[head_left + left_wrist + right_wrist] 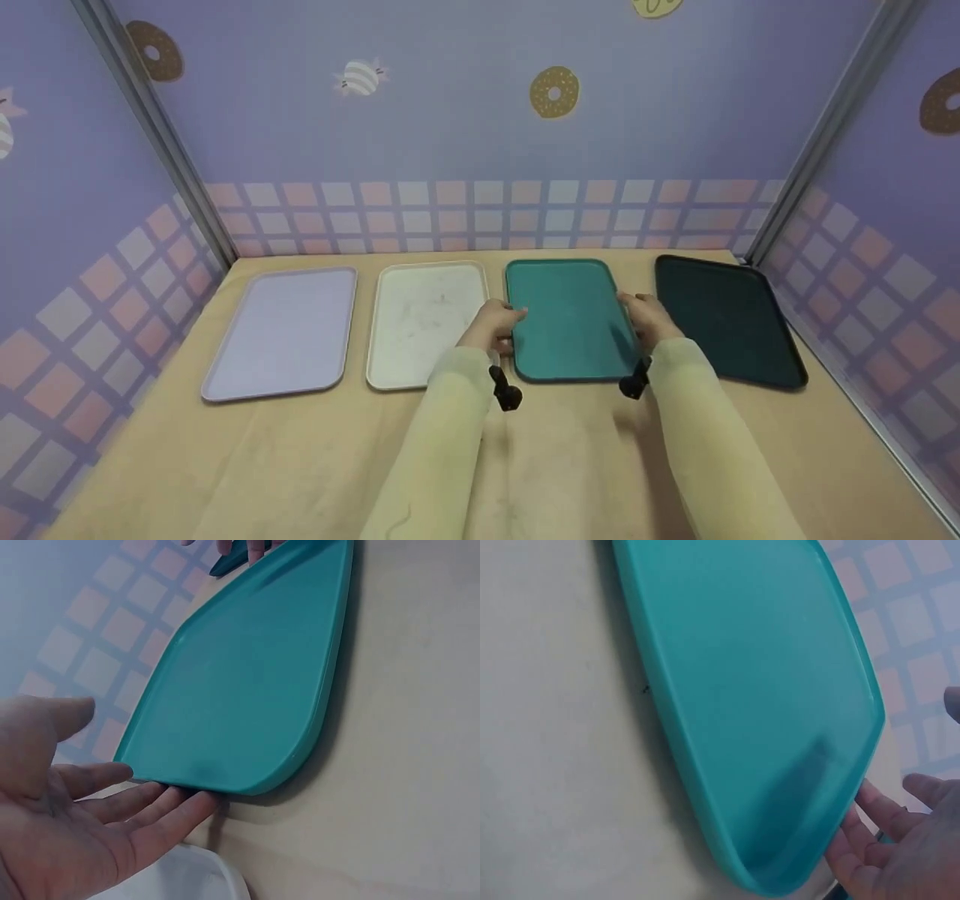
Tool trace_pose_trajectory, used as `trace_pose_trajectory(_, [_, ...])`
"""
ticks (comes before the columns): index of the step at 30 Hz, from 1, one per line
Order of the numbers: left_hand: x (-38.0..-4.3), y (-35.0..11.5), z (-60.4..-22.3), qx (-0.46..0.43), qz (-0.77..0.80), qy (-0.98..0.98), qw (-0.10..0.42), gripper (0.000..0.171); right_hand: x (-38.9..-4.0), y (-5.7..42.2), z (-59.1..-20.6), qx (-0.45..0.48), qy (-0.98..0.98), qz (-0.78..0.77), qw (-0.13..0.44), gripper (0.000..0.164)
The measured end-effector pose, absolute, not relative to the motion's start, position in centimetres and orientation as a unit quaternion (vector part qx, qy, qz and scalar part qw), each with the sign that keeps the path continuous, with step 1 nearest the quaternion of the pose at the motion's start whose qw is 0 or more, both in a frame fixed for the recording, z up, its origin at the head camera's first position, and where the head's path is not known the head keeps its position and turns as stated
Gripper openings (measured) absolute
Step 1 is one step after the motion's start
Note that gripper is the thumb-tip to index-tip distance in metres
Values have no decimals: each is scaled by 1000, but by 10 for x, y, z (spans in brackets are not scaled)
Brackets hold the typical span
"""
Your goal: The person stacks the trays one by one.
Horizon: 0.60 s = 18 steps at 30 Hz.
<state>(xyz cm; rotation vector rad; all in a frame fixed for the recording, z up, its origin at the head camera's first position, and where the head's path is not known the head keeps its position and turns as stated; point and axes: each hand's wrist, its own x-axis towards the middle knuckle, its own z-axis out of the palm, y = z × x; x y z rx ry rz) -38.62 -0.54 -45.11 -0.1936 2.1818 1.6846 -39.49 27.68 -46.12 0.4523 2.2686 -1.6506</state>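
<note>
A teal tray (570, 319) lies between the two hands, its long sides facing left and right in the head view. The left hand (493, 326) is at its left edge. In the left wrist view that hand's extended fingers (169, 821) meet the rim from outside and slightly below, thumb raised away from it. Opposite, the right hand (649, 318) is at the right edge. Its fingertips touch the rim of the teal tray (757, 690) in the right wrist view, and the thumb stands off to the side. Neither thumb presses on the tray.
Left of the teal tray lie a white tray (427, 315) and a lilac tray (289, 330). A dark green tray (727, 322) lies slightly turned at the right. All are on a wooden table (300, 465) with patterned walls (450, 135) behind and at both sides.
</note>
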Motion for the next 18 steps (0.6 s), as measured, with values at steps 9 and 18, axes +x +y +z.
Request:
trace_pose_trajectory(9, [-387, -5, -458, -54, 532, 831, 153, 61, -388, 295, -463, 127, 793, -567, 184, 70])
trace_pose_trajectory(18, [-370, -9, -464, -80, 583, 799, 129, 60, -382, 306, -466, 76, 836, -509, 187, 68])
